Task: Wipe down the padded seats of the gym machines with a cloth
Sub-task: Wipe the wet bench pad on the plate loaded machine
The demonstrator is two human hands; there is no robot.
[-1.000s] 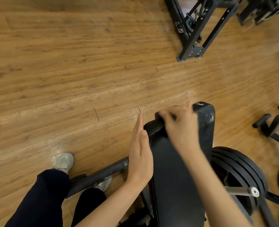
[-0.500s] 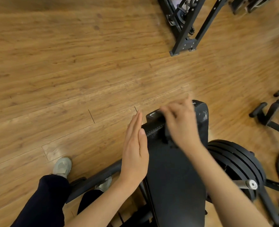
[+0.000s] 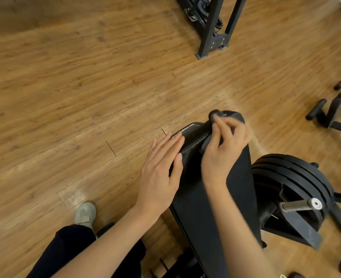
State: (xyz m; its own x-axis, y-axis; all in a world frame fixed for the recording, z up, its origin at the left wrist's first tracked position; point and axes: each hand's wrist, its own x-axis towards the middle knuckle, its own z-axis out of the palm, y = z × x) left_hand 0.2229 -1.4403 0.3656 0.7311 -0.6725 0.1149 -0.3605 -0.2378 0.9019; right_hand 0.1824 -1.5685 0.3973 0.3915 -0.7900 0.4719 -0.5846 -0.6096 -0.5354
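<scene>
Head view: you are bracing the padded seat (image 3: 203,197) with your left hand (image 3: 161,173), fingers straight and flat along its left edge. Your right hand (image 3: 223,151) is pinching a dark cloth (image 3: 215,115), blurred, at the seat's far end, near the weight plates (image 3: 292,177) on the right. To wipe well, you are probably best spreading the cloth flatter, pressing evenly, and drawing overlapping strokes from far to near while the left hand is steadying the pad.
</scene>
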